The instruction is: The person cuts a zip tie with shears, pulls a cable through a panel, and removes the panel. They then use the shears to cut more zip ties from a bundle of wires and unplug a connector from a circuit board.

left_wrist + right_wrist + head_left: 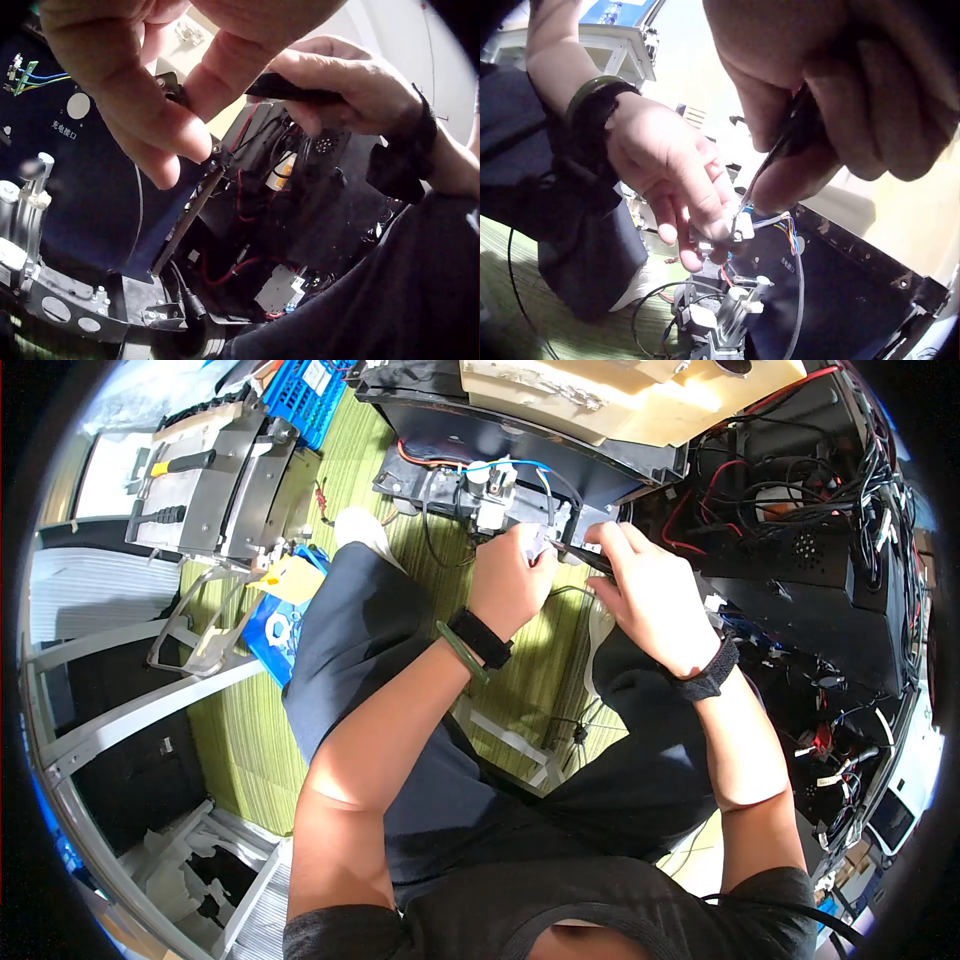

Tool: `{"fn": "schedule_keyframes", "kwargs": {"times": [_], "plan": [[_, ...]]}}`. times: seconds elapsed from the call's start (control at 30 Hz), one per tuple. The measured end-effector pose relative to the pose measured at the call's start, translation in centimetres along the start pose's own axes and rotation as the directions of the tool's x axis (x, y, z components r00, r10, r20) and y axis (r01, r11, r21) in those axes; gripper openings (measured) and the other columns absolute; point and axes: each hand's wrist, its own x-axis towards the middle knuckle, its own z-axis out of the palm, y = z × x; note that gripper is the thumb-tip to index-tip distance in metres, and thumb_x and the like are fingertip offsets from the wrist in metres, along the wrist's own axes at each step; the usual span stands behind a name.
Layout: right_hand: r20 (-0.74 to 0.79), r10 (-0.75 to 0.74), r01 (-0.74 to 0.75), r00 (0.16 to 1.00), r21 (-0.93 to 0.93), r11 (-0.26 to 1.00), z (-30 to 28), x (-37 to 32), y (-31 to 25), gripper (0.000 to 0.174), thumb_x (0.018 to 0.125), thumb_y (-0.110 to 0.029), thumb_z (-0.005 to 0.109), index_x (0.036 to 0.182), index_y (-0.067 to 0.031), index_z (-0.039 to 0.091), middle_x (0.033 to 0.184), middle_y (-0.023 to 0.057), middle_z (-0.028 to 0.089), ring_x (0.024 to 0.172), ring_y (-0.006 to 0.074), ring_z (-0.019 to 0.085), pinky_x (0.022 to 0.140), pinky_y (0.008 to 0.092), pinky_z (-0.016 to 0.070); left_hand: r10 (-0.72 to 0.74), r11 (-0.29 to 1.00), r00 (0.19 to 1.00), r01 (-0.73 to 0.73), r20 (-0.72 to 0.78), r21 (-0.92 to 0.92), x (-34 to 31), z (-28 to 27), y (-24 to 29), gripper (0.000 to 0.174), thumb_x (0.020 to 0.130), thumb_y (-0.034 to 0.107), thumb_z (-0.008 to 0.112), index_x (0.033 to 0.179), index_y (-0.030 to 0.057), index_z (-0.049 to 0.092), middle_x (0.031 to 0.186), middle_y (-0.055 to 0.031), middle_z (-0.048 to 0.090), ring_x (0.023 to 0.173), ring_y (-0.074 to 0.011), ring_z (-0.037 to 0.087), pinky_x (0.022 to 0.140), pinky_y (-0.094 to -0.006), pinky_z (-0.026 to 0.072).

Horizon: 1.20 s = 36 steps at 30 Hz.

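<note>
In the head view my left hand [508,582] pinches a small pale part [742,227] between thumb and fingers, over a grey metal base [400,488]. A dark corner of a small piece with a hole [172,84] shows between those fingers in the left wrist view. My right hand [648,595] grips a slim dark tool [585,557] with a pointed metal tip; its tip meets the small part in the right wrist view. Right beside the left fingertips stands a white and metal mechanism [492,505]. The right fingers hide most of the tool's handle.
A dark panel [105,180] with printed characters stands behind the work. At the right is a black housing [810,575] full of cables. Thin wires [784,221] run near the small part. A metal case [215,490] stands at the left on the green mat [235,760].
</note>
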Motion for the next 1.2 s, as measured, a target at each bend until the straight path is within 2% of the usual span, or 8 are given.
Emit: {"fn": "schedule_keyframes", "kwargs": {"times": [0.33, 0.4, 0.53, 0.6, 0.7, 0.83, 1.13, 1.2], "plan": [[0.028, 0.016, -0.013, 0.999, -0.095, 0.995, -0.04, 0.15, 0.09, 0.019, 0.08, -0.019, 0.06, 0.081, -0.004, 0.049, 0.071, 0.0113, 0.057, 0.067, 0.0257, 0.06, 0.056, 0.0341, 0.0481, -0.007, 1.0, 0.999, 0.007, -0.032, -0.003, -0.02, 0.07, -0.05, 0.017, 0.075, 0.013, 0.062, 0.084, -0.0013, 0.059, 0.07, -0.0158, 0.062, 0.062, -0.0236, 0.062, 0.059, -0.0311, 0.0475], [0.213, 0.146, -0.112, 0.966, -0.165, 0.98, -0.11, 0.29, -0.05, 0.022, 0.081, -0.023, 0.06, 0.08, -0.003, 0.049, 0.07, 0.0128, 0.058, 0.066, 0.0261, 0.061, 0.056, 0.0349, 0.0483, -0.015, 1.0, 1.0, 0.015, -0.016, -0.012, 0.12, -0.04, -0.11, 0.017, 0.075, 0.013, 0.062, 0.084, -0.0013, 0.059, 0.071, -0.0156, 0.062, 0.063, -0.0236, 0.062, 0.059, -0.0311, 0.0476], [0.215, 0.142, -0.109, 0.966, -0.161, 0.981, -0.2, 0.19, -0.09, 0.022, 0.081, -0.023, 0.06, 0.082, -0.0039, 0.049, 0.068, 0.0119, 0.057, 0.063, 0.0267, 0.06, 0.055, 0.0357, 0.048, -0.012, 1.0, 1.0, 0.012, 0.003, -0.009, 0.12, -0.14, 0.09, 0.016, 0.075, 0.011, 0.062, 0.085, -0.0014, 0.059, 0.071, -0.0147, 0.063, 0.062, -0.0223, 0.063, 0.058, -0.0307, 0.0474], [0.115, 0.07, -0.067, 0.991, -0.028, 0.997, -0.46, 0.12, -0.06, 0.018, 0.08, -0.019, 0.06, 0.084, -0.0045, 0.049, 0.072, 0.0114, 0.056, 0.067, 0.0265, 0.06, 0.056, 0.0358, 0.0482, 0.014, 1.0, 1.0, -0.014, -0.005, -0.009, 0.02, -0.03, -0.03, 0.016, 0.076, 0.011, 0.062, 0.085, -0.0015, 0.059, 0.071, -0.0141, 0.063, 0.061, -0.0215, 0.062, 0.058, -0.0303, 0.0473], [0.005, 0.038, -0.038, 0.999, 0.014, 0.999, -0.37, 0.21, -0.16, 0.018, 0.077, -0.014, 0.061, 0.085, -0.0049, 0.049, 0.078, 0.0109, 0.054, 0.071, 0.0263, 0.06, 0.057, 0.0359, 0.0483, 0.009, 1.0, 1.0, -0.009, -0.005, -0.026, -0.08, 0.1, 0.08, 0.017, 0.076, 0.012, 0.061, 0.085, -0.0014, 0.059, 0.069, -0.0131, 0.062, 0.059, -0.0202, 0.061, 0.057, -0.0295, 0.047], [0.084, 0.051, -0.048, 0.995, -0.039, 0.998, -0.48, 0.22, -0.15, 0.019, 0.074, -0.011, 0.062, 0.085, -0.0042, 0.048, 0.082, 0.0108, 0.052, 0.075, 0.0264, 0.059, 0.06, 0.0362, 0.0484, -0.017, 1.0, 1.0, 0.017, 0.017, -0.02, -0.1, -0.06, 0.51, 0.018, 0.076, 0.013, 0.061, 0.086, -0.0013, 0.06, 0.067, -0.0126, 0.062, 0.058, -0.0192, 0.06, 0.057, -0.0285, 0.0469], [0.042, 0.04, -0.035, 0.998, -0.112, 0.993, 0.14, 0.09, -0.18, 0.021, 0.079, -0.022, 0.061, 0.079, -0.0043, 0.05, 0.067, 0.0103, 0.054, 0.067, 0.0265, 0.06, 0.056, 0.0348, 0.0477, 0.046, 0.999, 0.997, -0.044, -0.059, 0.026, 0.22, -0.02, -0.12, 0.016, 0.076, 0.012, 0.061, 0.084, -0.0013, 0.059, 0.068, -0.0135, 0.062, 0.058, -0.0196, 0.061, 0.055, -0.0296, 0.0465], [0.121, 0.123, -0.101, 0.985, -0.168, 0.981, 0.1, 0.23, -0.38, 0.024, 0.081, -0.025, 0.06, 0.075, -0.0041, 0.051, 0.062, 0.0101, 0.055, 0.065, 0.027, 0.06, 0.055, 0.0355, 0.0476, 0.023, 1.0, 0.999, -0.022, -0.037, 0.012, 0.1, 0.01, -0.19, 0.016, 0.076, 0.012, 0.062, 0.085, -0.0013, 0.059, 0.068, -0.0136, 0.062, 0.059, -0.0195, 0.061, 0.056, -0.0297, 0.0469]]}}
